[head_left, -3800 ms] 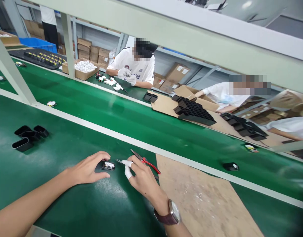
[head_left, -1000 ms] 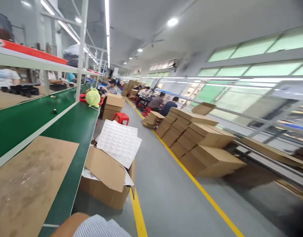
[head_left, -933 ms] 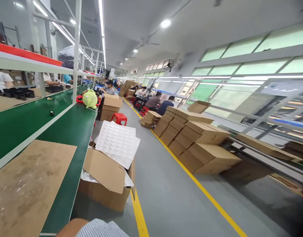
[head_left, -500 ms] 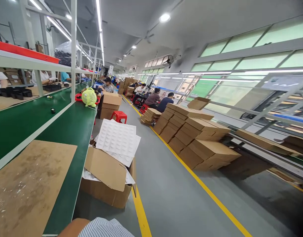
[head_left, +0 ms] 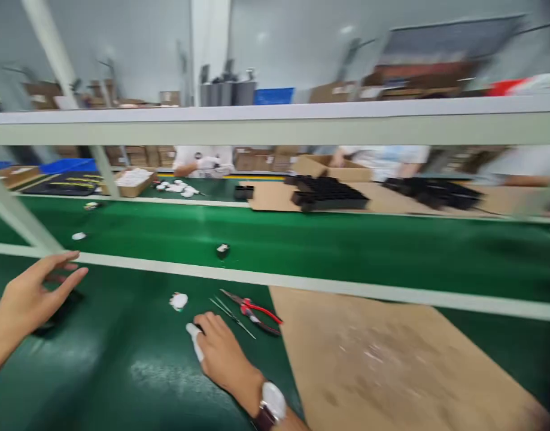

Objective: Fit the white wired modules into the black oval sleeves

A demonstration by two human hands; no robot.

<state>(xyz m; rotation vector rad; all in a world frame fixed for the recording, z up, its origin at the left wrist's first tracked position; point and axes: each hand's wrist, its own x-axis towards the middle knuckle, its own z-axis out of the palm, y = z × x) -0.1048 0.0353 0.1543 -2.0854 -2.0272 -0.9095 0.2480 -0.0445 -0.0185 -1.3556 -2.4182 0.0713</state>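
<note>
My left hand (head_left: 35,293) hovers at the left side of the green bench (head_left: 122,359), thumb and fingers apart and nothing between them. Just below it sits a dark object (head_left: 61,314), blurred and partly hidden by the hand. My right hand (head_left: 221,353) rests low over the bench with curled fingers and a white cover on the thumb. Something small and dark shows at its fingertips, too hidden to name. Close by lie tweezers (head_left: 233,317), red-and-black pliers (head_left: 252,311) and a small round white part (head_left: 179,301) with coloured bits at its edge.
A stained cardboard sheet (head_left: 382,359) covers the right of the bench. Beyond a pale rail (head_left: 239,275), the green belt (head_left: 167,224) carries a small black part (head_left: 222,250). Co-workers sit across it by black trays (head_left: 328,194). A shelf beam (head_left: 275,126) crosses overhead.
The view has swung left from the aisle, with its cardboard boxes, to face the bench and belt. Both my hands are now in sight over the bench.
</note>
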